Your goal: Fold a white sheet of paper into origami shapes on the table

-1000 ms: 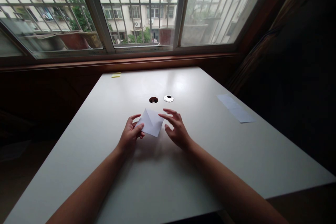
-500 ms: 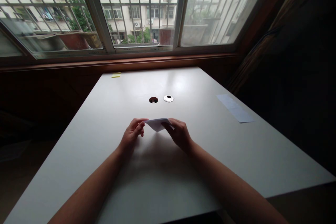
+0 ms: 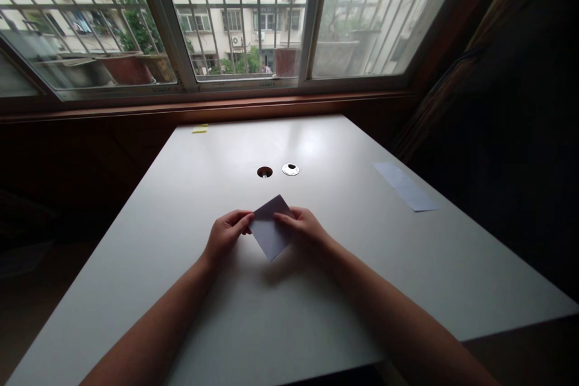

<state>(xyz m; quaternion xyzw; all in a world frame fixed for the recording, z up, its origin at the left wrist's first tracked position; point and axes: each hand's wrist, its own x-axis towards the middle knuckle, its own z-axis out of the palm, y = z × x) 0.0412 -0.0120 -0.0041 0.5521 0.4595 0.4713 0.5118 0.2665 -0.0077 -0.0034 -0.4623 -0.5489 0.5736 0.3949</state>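
Note:
A small square of white paper point(image 3: 270, 236), apparently folded, is held up above the white table point(image 3: 136, 265) with one corner pointing towards me. My left hand point(image 3: 227, 234) pinches its left corner between thumb and fingers. On the opposite side my right hand point(image 3: 305, 226) grips the paper, its thumb lying across the upper face and its fingers hidden behind. The paper's broad face is turned to me, and its shadow falls on the tabletop beneath.
Beyond the hands are a round cable hole point(image 3: 265, 172) and a round cover point(image 3: 291, 169) beside it. A paper strip point(image 3: 406, 187) lies near the right edge. Yellow sticky notes point(image 3: 199, 128) sit at the far left corner. A barred window point(image 3: 244, 18) stands behind the table.
The paper has tilted from nearly edge-on so that its broad face shows. My right thumb now lies across that face. Both hands keep hold of it in about the same place.

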